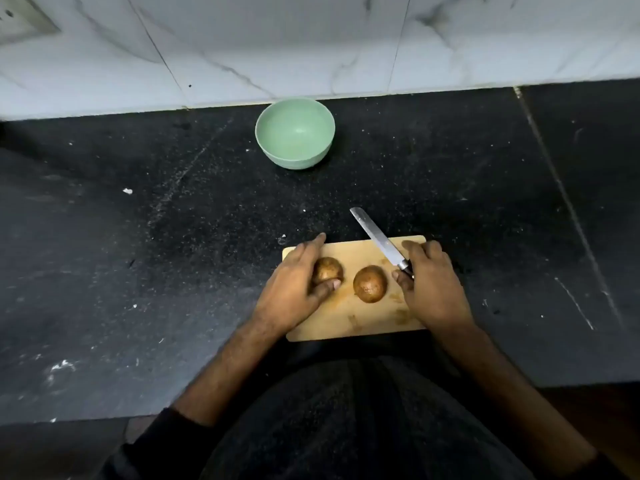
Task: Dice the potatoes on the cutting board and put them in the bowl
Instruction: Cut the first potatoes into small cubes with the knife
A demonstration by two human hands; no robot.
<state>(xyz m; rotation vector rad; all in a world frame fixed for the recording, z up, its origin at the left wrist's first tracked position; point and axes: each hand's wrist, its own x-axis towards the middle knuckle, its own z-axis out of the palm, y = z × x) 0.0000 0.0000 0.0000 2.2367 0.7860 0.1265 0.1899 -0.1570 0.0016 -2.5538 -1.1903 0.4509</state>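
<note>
Item 1. Potatoes, two, whole and unpeeled, side by side on the cutting board point(346, 320). Left potato point(328, 269) is under the left hand point(294, 292), thumb and fingers curled round it. Right potato point(369, 284) lies free, just beside the first, not touching it.

Item 2. Knife point(379, 240), blade angled away and to the left, tip past the board's far edge above the table. Handle is inside the grip of the right hand point(431, 289), fingers closed about it.

Item 3. Bowl point(263, 133), pale green, nothing visible inside, upright on the table well beyond the board, near the wall.

Step in hand, as judged: the start of cutting; no diced pieces appear on the board or in the bowl. The next move calls for bringing the blade over the held potato, with the left fingertips tucked clear, since a round potato may roll under a first cut. Halving it to gain a flat face would steady it.

Surface: black speckled stone table point(138, 237), with scattered pale crumbs and smears. Behind it, white veined wall tiles point(311, 46).
</note>
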